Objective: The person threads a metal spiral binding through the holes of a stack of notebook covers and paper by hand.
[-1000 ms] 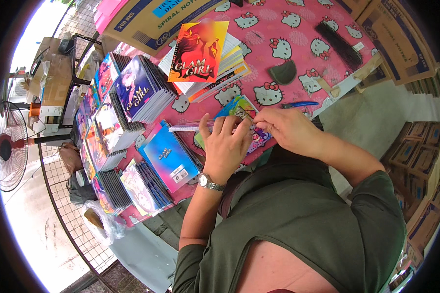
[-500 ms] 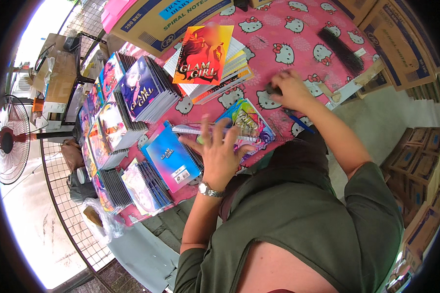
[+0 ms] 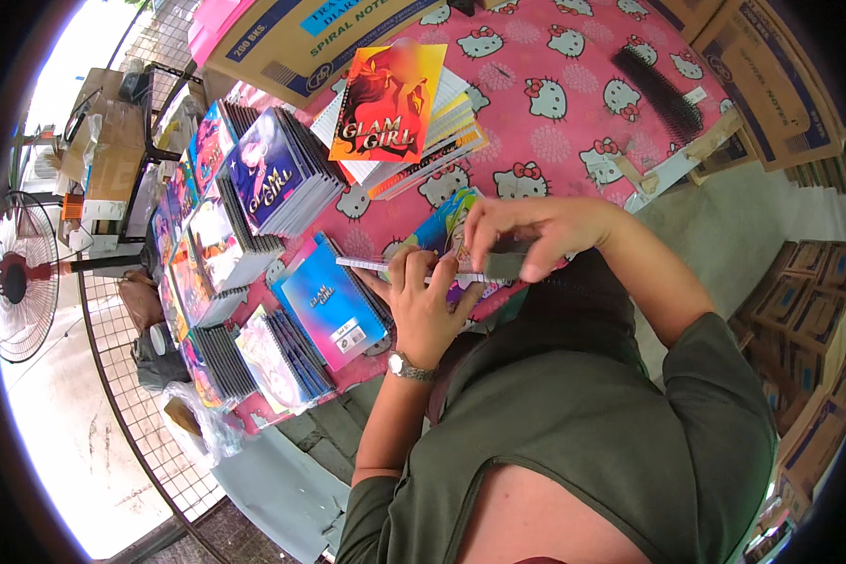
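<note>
At the table's near edge, my left hand (image 3: 421, 305) grips a spiral notebook (image 3: 371, 266), its fingers bent over it. The notebook is seen nearly edge-on, its page edges forming a thin pale strip. Under and behind it lies another notebook with a colourful blue, green and purple cover (image 3: 439, 226), partly hidden by my hands. My right hand (image 3: 545, 235) is closed around a small dark grey block (image 3: 505, 267), held at the right end of the pale strip. What the block is cannot be made out.
Stacks of spiral notebooks (image 3: 277, 174) fill the table's left side, with a blue-pink one (image 3: 329, 305) nearest. A red-orange notebook (image 3: 390, 103) tops a loose pile. Black spiral coils (image 3: 656, 94) lie far right. Cardboard boxes (image 3: 301, 47) stand behind; a fan (image 3: 23, 273) is left.
My right hand has moved left and nearer with the dark block, from the tabletop to the notebook. My left hand has closed onto the notebook. The blue pliers-like tool is now hidden.
</note>
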The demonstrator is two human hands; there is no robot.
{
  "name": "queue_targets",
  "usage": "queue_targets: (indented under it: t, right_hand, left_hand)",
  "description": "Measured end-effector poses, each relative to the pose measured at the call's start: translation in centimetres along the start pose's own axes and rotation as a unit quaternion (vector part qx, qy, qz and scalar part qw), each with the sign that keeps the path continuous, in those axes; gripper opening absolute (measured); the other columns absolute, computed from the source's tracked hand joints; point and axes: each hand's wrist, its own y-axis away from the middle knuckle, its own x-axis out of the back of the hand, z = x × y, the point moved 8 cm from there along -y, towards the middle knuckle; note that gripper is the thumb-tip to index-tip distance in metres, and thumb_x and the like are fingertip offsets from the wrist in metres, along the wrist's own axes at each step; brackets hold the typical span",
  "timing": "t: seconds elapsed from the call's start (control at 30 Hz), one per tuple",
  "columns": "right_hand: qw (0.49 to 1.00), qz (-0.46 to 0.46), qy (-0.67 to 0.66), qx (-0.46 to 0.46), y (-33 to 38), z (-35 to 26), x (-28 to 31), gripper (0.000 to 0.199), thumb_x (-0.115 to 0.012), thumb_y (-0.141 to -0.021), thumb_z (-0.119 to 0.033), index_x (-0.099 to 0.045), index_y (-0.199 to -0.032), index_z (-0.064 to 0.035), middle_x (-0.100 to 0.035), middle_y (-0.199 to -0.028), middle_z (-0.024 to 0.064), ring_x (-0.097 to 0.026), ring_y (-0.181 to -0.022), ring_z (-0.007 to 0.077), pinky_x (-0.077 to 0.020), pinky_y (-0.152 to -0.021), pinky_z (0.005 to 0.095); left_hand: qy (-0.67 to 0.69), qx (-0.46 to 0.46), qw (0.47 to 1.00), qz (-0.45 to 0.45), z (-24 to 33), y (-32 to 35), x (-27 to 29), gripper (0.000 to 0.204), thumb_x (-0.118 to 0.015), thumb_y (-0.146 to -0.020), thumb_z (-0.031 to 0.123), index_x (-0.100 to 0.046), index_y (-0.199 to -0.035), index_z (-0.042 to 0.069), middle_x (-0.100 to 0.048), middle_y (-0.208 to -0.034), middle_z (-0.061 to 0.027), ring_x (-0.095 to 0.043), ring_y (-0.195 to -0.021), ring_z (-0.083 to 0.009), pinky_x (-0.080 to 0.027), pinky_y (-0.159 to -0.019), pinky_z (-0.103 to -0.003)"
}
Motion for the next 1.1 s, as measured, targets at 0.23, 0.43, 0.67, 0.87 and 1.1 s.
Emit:
queue_targets:
  t: [0.23,0.43,0.67,0.87,1.1]
  right_hand:
    - [0.946,-0.062,-0.315,0.051,-0.6,-0.5,-1.6,0.055,-0.085,-0.071,-0.028,-0.067,-0.118,-0.0073,-0.051,-0.123,0.0089,-0.046,-0.128,0.0246,-0.0371,-0.108,0.0386]
    - [0.990,-0.055,-0.128,0.013,-1.5,-0.2,-1.3,0.055,-0.085,-0.071,-0.032,-0.068,-0.117,-0.0079,-0.055,-0.121,0.0075,-0.048,-0.126,0.0243,-0.0385,-0.106,0.0390]
    - [0.984,-0.065,-0.164,0.013,-2.0,0.4,-1.5,0.054,-0.084,-0.072,-0.031,-0.067,-0.117,-0.0074,-0.059,-0.117,0.0068,-0.051,-0.122,0.0239,-0.0399,-0.103,0.0380]
    - [0.941,-0.101,-0.314,0.079,-2.4,-1.4,-1.8,0.053,-0.085,-0.069,-0.030,-0.069,-0.114,-0.0082,-0.056,-0.119,0.0068,-0.051,-0.118,0.0237,-0.0395,-0.102,0.0370]
    - [0.979,-0.059,-0.195,-0.029,-4.3,-0.1,-0.9,0.050,-0.085,-0.072,-0.026,-0.068,-0.115,-0.0067,-0.054,-0.118,0.0040,-0.054,-0.114,0.0209,-0.0428,-0.099,0.0343]
  left_hand:
    - [0.044,0.014,0.999,-0.020,0.2,-0.3,0.4,0.040,-0.081,-0.067,0.028,-0.066,-0.101,0.013,-0.058,-0.106,-0.0052,-0.053,-0.116,-0.0322,-0.012,-0.112,-0.069]
    - [0.065,-0.003,0.997,-0.042,-0.5,-0.2,0.3,0.041,-0.082,-0.069,0.025,-0.066,-0.104,0.012,-0.059,-0.108,-0.0066,-0.053,-0.115,-0.0330,-0.019,-0.111,-0.064]
    - [0.096,0.002,0.995,-0.029,-0.6,0.0,0.5,0.042,-0.085,-0.069,0.023,-0.065,-0.103,0.009,-0.061,-0.105,-0.0077,-0.056,-0.111,-0.0330,-0.036,-0.103,-0.052]
    - [0.095,0.021,0.995,-0.019,-0.9,0.3,0.4,0.042,-0.087,-0.067,0.023,-0.064,-0.099,0.010,-0.062,-0.106,-0.0059,-0.056,-0.109,-0.0315,-0.033,-0.104,-0.052]
    - [0.025,0.039,0.999,0.012,-3.0,-0.4,2.0,0.047,-0.091,-0.059,0.031,-0.066,-0.094,0.012,-0.062,-0.104,-0.0040,-0.055,-0.107,-0.0287,-0.034,-0.099,-0.048]
